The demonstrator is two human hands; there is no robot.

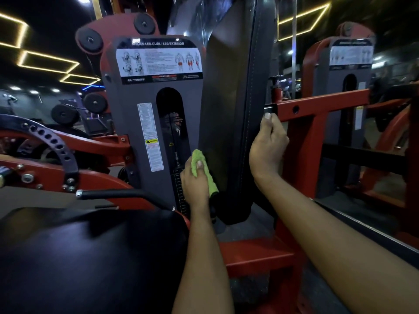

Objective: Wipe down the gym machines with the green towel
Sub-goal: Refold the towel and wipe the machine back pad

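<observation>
A red and grey seated leg curl machine fills the view, its tall black back pad (pixel 229 105) upright in the middle. My left hand (pixel 195 180) grips the green towel (pixel 199 162) and holds it against the pad's lower left edge. My right hand (pixel 268 143) grips the pad's right edge, thumb up, fingers curled behind it next to the red frame bar (pixel 322 103). The grey weight-stack cover (pixel 138 123) with instruction labels stands left of the pad.
The black seat cushion (pixel 90 257) spreads across the lower left, with a black handle (pixel 113 193) above it. A perforated black adjuster arc (pixel 56 141) sits at far left. A mirror (pixel 362 64) on the right reflects the machine. The red base plate (pixel 256 252) lies below the pad.
</observation>
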